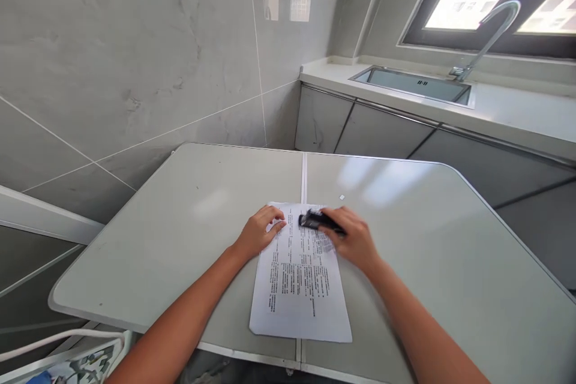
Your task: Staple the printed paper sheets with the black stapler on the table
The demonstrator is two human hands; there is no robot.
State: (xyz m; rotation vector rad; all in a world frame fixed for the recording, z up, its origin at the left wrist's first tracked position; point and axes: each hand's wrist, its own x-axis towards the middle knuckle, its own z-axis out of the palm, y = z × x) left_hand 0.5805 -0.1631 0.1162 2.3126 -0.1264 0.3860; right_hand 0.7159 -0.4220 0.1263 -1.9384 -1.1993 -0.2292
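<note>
A printed paper (297, 312) lies on the folding table (216, 192), across its middle seam. I cannot tell whether it is one sheet or several. My right hand (353, 237) is closed around a black stapler (321, 220) over the paper's upper right part; its jaw end points left, and motion blurs it slightly. On the upper left edge of the paper rests my left hand (261, 231), its fingers curved and a gap between thumb and forefinger. Beyond the stapler, a small white piece (342, 197) lies on the tabletop, too small to name.
Grey tiled wall (135, 42) borders the table at the back left. A counter (504, 108) with a sink (414, 84) and a curved faucet (490, 42) runs along the right, below a window. At the lower left, a white-framed rack (81, 363) holds various things.
</note>
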